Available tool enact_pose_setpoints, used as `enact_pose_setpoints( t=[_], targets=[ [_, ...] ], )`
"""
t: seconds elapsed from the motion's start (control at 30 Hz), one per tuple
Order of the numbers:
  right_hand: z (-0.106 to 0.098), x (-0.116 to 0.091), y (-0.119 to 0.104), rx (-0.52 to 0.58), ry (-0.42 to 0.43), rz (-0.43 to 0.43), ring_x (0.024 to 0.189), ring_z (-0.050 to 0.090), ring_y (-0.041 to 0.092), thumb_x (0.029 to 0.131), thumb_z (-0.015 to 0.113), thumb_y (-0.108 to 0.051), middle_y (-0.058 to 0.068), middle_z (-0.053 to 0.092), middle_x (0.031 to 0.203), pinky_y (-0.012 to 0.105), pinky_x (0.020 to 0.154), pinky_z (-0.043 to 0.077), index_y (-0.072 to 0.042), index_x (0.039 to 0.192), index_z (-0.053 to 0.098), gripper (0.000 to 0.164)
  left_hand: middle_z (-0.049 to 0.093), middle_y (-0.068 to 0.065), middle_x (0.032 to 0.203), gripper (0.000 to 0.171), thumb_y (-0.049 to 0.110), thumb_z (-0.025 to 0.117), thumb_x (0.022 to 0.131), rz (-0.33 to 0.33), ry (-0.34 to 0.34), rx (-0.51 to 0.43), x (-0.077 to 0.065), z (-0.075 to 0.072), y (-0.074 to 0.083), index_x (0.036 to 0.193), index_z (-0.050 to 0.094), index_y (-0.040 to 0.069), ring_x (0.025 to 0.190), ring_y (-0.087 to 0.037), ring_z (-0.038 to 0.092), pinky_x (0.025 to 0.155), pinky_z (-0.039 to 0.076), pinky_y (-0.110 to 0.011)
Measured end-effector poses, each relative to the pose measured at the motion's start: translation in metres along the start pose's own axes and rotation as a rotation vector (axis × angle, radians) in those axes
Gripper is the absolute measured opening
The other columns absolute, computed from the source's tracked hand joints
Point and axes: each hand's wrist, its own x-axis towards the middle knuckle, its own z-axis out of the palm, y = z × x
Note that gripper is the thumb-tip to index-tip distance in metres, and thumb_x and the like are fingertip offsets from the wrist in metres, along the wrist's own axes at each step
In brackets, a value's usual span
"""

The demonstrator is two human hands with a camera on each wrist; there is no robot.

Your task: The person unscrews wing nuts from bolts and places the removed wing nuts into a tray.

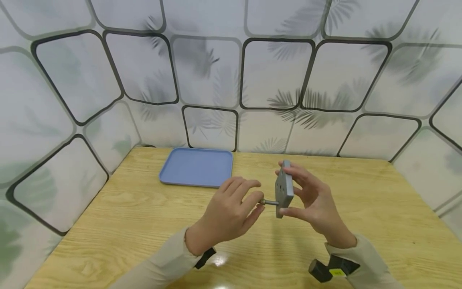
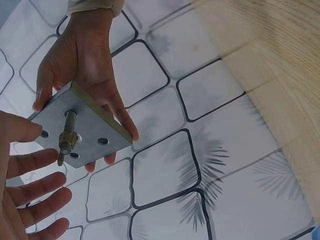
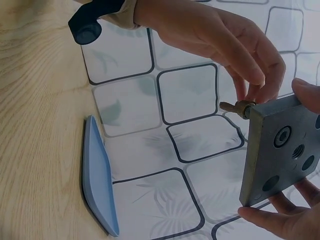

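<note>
My right hand grips a square grey metal plate by its edges and holds it upright above the table. A threaded bolt sticks out of the plate toward my left hand. Its socket head sits in the opposite face, among several holes. A brass-coloured wing nut is on the bolt near its free end. The left index fingertip is at one wing of the nut; in the left wrist view the thumb stands apart from it and the other fingers are spread.
A blue tray lies at the back left of the wooden table. Behind and at the sides hangs a pale patterned backdrop. Black wrist devices are worn on both sleeves.
</note>
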Motion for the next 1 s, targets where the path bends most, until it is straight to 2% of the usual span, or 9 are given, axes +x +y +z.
enact_pose_setpoints(
  t=[0.13, 0.27, 0.37, 0.5, 0.6, 0.7, 0.83, 1.0],
  targets=[
    [-0.0011, 0.0000, 0.0001, -0.007, -0.001, -0.017, 0.128, 0.049, 0.017, 0.067, 0.074, 0.015, 0.016, 0.040, 0.145, 0.031, 0.097, 0.048, 0.012, 0.132, 0.040, 0.073, 0.063, -0.005, 0.103, 0.026, 0.039, 0.063, 0.085, 0.002, -0.099, -0.010, -0.0010, -0.0010, 0.0000, 0.093, 0.064, 0.013, 0.090, -0.018, 0.058, 0.086, 0.048, -0.032],
    [-0.0011, 0.0003, -0.0012, -0.012, 0.005, -0.007, 0.128, 0.049, 0.016, 0.067, 0.074, 0.015, 0.017, 0.040, 0.145, 0.031, 0.098, 0.048, 0.012, 0.132, 0.040, 0.074, 0.063, -0.004, 0.104, 0.028, 0.039, 0.068, 0.081, -0.015, -0.159, 0.015, -0.0009, -0.0006, -0.0003, 0.094, 0.065, 0.015, 0.092, -0.018, 0.058, 0.086, 0.048, -0.032],
    [-0.0009, 0.0009, -0.0022, -0.009, 0.009, 0.006, 0.127, 0.049, 0.016, 0.067, 0.074, 0.016, 0.015, 0.040, 0.146, 0.031, 0.098, 0.048, 0.012, 0.132, 0.040, 0.074, 0.064, -0.003, 0.101, 0.022, 0.032, 0.071, 0.080, -0.038, -0.127, 0.045, -0.0003, 0.0002, -0.0013, 0.093, 0.066, 0.015, 0.090, -0.018, 0.059, 0.085, 0.049, -0.031],
    [-0.0004, 0.0016, -0.0033, -0.009, 0.014, 0.028, 0.128, 0.049, 0.018, 0.066, 0.074, 0.016, 0.015, 0.040, 0.146, 0.031, 0.098, 0.048, 0.013, 0.132, 0.039, 0.074, 0.065, -0.003, 0.097, 0.016, 0.023, 0.072, 0.080, -0.071, -0.029, 0.076, 0.0009, 0.0012, -0.0027, 0.091, 0.066, 0.013, 0.086, -0.018, 0.060, 0.082, 0.051, -0.032],
    [-0.0002, 0.0013, -0.0033, -0.013, 0.015, 0.041, 0.128, 0.049, 0.020, 0.066, 0.074, 0.015, 0.013, 0.040, 0.146, 0.030, 0.098, 0.048, 0.012, 0.132, 0.040, 0.074, 0.066, -0.004, 0.095, 0.005, 0.017, 0.066, 0.086, -0.074, 0.024, 0.064, 0.0014, 0.0017, -0.0033, 0.087, 0.064, 0.012, 0.084, -0.018, 0.061, 0.081, 0.051, -0.031],
    [-0.0004, 0.0010, -0.0026, -0.010, 0.013, 0.030, 0.128, 0.049, 0.019, 0.067, 0.074, 0.015, 0.014, 0.041, 0.146, 0.030, 0.098, 0.048, 0.011, 0.132, 0.040, 0.074, 0.066, -0.005, 0.096, 0.011, 0.020, 0.059, 0.091, -0.045, 0.026, 0.031, 0.0005, 0.0011, -0.0033, 0.085, 0.063, 0.012, 0.084, -0.018, 0.060, 0.082, 0.050, -0.032],
    [-0.0013, 0.0008, -0.0011, -0.001, 0.004, -0.014, 0.128, 0.049, 0.017, 0.067, 0.074, 0.015, 0.017, 0.040, 0.145, 0.031, 0.098, 0.048, 0.011, 0.132, 0.041, 0.073, 0.064, -0.006, 0.101, 0.021, 0.033, 0.061, 0.087, -0.017, -0.047, -0.002, -0.0015, -0.0003, -0.0022, 0.089, 0.065, 0.013, 0.089, -0.019, 0.058, 0.085, 0.049, -0.033],
    [-0.0019, 0.0002, -0.0009, 0.000, 0.005, -0.021, 0.128, 0.049, 0.017, 0.068, 0.074, 0.014, 0.018, 0.039, 0.145, 0.031, 0.098, 0.048, 0.011, 0.133, 0.041, 0.073, 0.063, -0.004, 0.104, 0.029, 0.041, 0.064, 0.083, -0.027, -0.179, -0.003, -0.0020, -0.0017, -0.0006, 0.094, 0.065, 0.015, 0.093, -0.019, 0.058, 0.086, 0.047, -0.033]
  ],
)
